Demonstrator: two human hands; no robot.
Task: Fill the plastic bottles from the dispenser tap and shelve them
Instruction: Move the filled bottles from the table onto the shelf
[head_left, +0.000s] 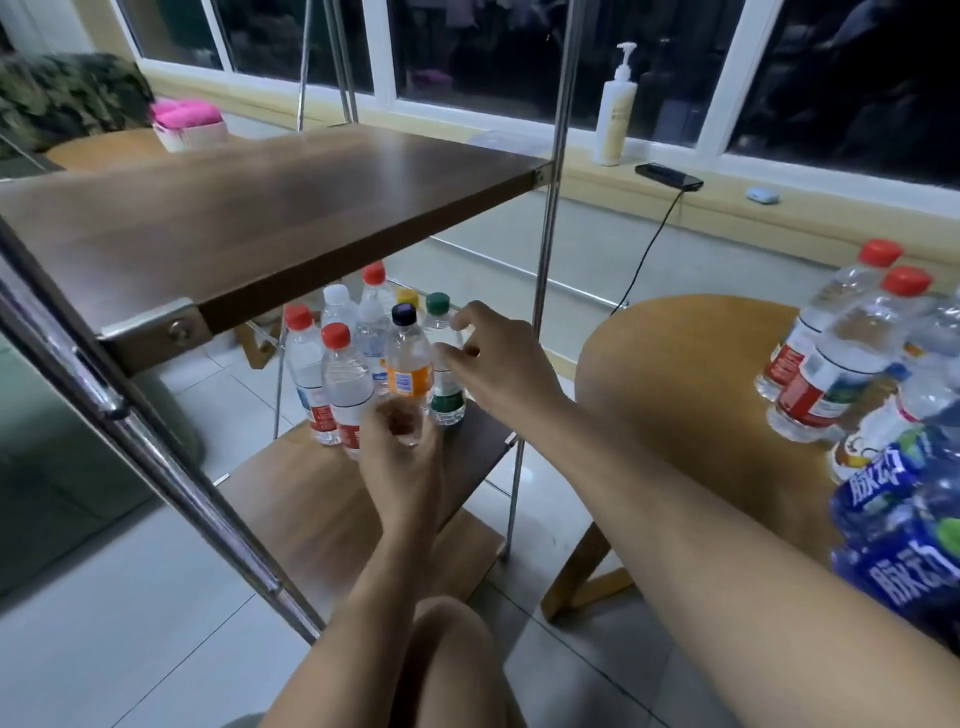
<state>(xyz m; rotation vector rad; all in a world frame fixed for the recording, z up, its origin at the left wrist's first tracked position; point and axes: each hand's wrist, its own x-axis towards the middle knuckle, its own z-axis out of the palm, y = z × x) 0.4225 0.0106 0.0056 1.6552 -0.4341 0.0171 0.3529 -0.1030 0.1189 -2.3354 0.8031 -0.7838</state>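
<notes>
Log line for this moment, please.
phase: shelving | left hand: grips black-capped bottle | right hand: at green-capped bottle, grip unclear
</notes>
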